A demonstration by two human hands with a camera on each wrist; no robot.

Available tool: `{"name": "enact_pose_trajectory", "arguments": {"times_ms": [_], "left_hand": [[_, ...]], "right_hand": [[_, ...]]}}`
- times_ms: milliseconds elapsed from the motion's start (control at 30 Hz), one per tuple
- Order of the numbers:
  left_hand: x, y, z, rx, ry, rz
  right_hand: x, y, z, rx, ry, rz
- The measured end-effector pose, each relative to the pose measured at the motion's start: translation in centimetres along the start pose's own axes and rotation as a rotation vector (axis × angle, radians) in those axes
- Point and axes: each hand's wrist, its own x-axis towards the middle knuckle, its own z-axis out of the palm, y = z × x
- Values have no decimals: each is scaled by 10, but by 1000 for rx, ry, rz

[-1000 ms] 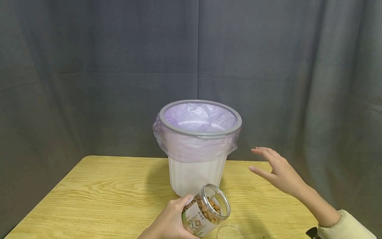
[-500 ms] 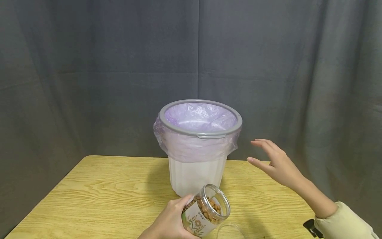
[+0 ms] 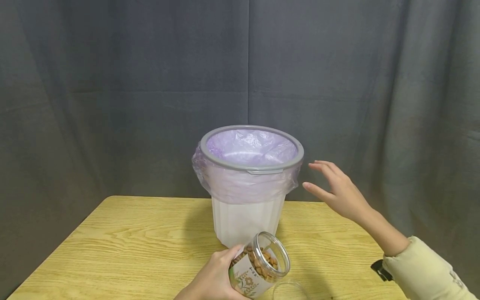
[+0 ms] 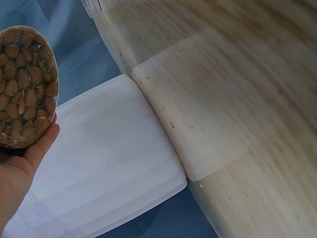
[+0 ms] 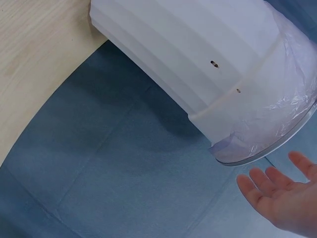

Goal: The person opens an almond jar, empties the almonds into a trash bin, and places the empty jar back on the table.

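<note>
My left hand grips a clear jar with a floral label, tilted to the right with its open mouth up. Almonds fill its lower part and show through the base in the left wrist view. Beyond it stands a white trash can, lined with a thin purple bag that folds over the outside under a grey rim ring. Just right of that rim my right hand hovers with thumb and fingers spread, holding nothing. The right wrist view shows its fingertips apart from the rim.
A clear round lid lies at the near edge of the wooden table, partly cut off by the frame. Grey curtains hang behind and on both sides of the table.
My right hand has risen and moved left, nearer to the trash can's rim. The left hand and the almond jar have stayed in place.
</note>
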Motion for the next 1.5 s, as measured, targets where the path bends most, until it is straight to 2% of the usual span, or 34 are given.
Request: {"name": "enact_pose_trajectory", "arguments": {"times_ms": [167,467,800,1200,1500], "left_hand": [[0,0,1,-9,-9,-21],[0,-2,1,-11,-14,13],[0,-1,2,-7,-13,-11],[0,-2,3,0,-24,-12],[-1,-3,4,-43,-26,-18]], "right_hand": [[7,1,1,-8,1,13],[24,1,5,-21,-23,39],[44,1,9,-10,-61,77],[52,4,10,-59,-111,116],[57,6,10,-95,-152,133]]}}
